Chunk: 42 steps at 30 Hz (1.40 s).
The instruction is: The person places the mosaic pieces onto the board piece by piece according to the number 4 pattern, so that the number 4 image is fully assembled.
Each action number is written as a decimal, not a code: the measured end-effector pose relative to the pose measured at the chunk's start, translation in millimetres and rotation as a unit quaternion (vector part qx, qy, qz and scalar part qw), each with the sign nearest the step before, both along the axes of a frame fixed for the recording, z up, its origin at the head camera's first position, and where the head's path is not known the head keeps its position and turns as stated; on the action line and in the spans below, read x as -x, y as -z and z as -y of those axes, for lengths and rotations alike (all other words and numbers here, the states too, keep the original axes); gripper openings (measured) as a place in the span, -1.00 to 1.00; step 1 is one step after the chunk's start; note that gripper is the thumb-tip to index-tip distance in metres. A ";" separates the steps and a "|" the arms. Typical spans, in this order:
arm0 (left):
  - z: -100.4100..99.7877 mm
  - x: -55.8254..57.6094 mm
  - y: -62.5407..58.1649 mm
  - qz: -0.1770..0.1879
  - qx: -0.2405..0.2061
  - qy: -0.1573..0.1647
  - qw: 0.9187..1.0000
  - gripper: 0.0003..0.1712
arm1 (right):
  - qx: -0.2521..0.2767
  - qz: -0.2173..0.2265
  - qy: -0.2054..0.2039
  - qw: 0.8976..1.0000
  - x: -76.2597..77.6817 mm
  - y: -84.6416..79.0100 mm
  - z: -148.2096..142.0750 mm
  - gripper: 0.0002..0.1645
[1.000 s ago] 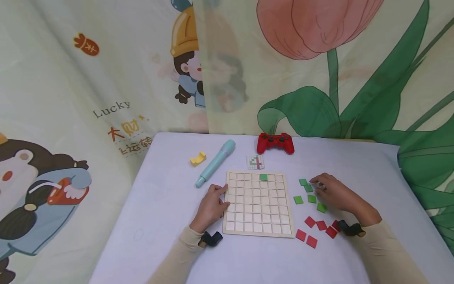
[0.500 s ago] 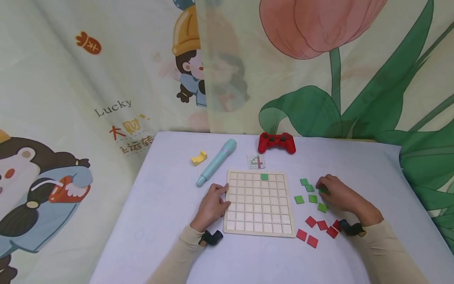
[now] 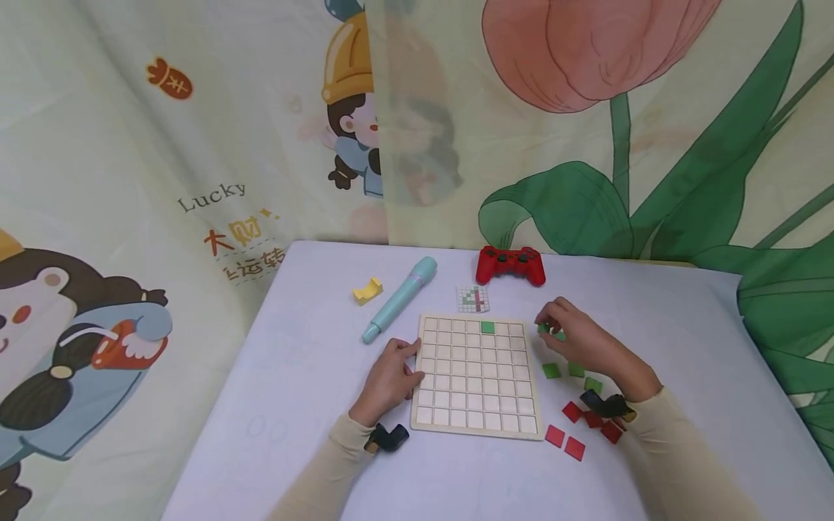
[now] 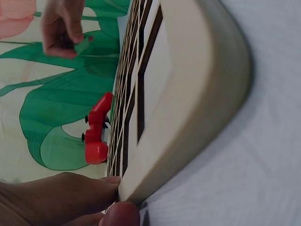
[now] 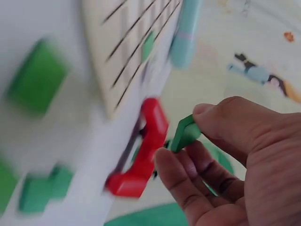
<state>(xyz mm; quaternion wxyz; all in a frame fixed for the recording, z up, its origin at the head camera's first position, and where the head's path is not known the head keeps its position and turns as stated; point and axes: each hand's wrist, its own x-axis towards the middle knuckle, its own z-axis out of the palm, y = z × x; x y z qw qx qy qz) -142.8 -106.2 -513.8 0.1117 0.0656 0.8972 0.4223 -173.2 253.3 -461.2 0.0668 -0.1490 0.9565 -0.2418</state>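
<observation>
A wooden grid board (image 3: 478, 383) lies on the table, with one green square tile (image 3: 487, 328) in its top row. My left hand (image 3: 384, 383) grips the board's left edge between thumb and fingers. To the right of the board's upper corner, my right hand (image 3: 589, 347) is raised above the table. It pinches a green square tile (image 5: 186, 134) between thumb and fingertips, clear to see in the right wrist view. Loose green tiles (image 3: 552, 370) lie below that hand, partly hidden by it. Several red tiles (image 3: 575, 449) lie nearer the front, some under the right wrist.
Behind the board lies a small card with a coloured grid pattern (image 3: 472, 299). A red game controller (image 3: 511, 265) sits at the table's back edge. A turquoise stick-like object (image 3: 399, 300) and a yellow curved piece (image 3: 368, 291) lie at the back left.
My right hand has picked up a green tile from the right side and moved left with it, towards the board's upper right corner. My left hand stays on the board's edge.
</observation>
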 end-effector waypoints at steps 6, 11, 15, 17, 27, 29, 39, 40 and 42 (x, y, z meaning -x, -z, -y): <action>0.8 -1.2 0.3 0.012 -0.004 -0.006 1.000 -0.20 | 0.026 0.007 -0.045 0.999 14.5 -1.6 42.9 -0.69; 2.3 -3.0 0.9 0.020 -0.015 -0.014 1.000 -0.19 | 0.035 0.021 -0.089 0.995 23.4 7.1 72.2 -0.72; 1.9 -3.5 2.6 0.015 -0.016 -0.014 1.000 -0.20 | 0.040 0.039 -0.114 0.992 28.1 16.6 90.6 -0.76; 1.6 -3.5 3.0 0.012 -0.015 -0.014 1.000 -0.21 | 0.037 0.045 -0.118 0.991 29.8 20.9 98.1 -0.77; 0.7 -2.0 3.7 0.005 -0.014 -0.013 1.000 -0.21 | -0.016 0.017 -0.143 0.990 30.6 28.0 111.2 -0.78; 0.7 -1.6 3.5 0.008 -0.011 -0.015 1.000 -0.21 | -0.025 0.009 -0.146 0.989 30.8 29.2 110.3 -0.79; 1.1 -1.9 2.7 0.009 -0.014 -0.013 1.000 -0.21 | -0.045 0.018 -0.149 0.988 33.0 32.3 104.5 -0.81; 1.1 -2.0 2.5 0.010 -0.014 -0.014 1.000 -0.21 | -0.044 0.020 -0.149 0.988 33.0 32.2 104.1 -0.80; 0.9 -2.4 1.8 0.010 -0.015 -0.014 1.000 -0.21 | -0.042 0.023 -0.151 0.987 32.8 31.8 103.3 -0.80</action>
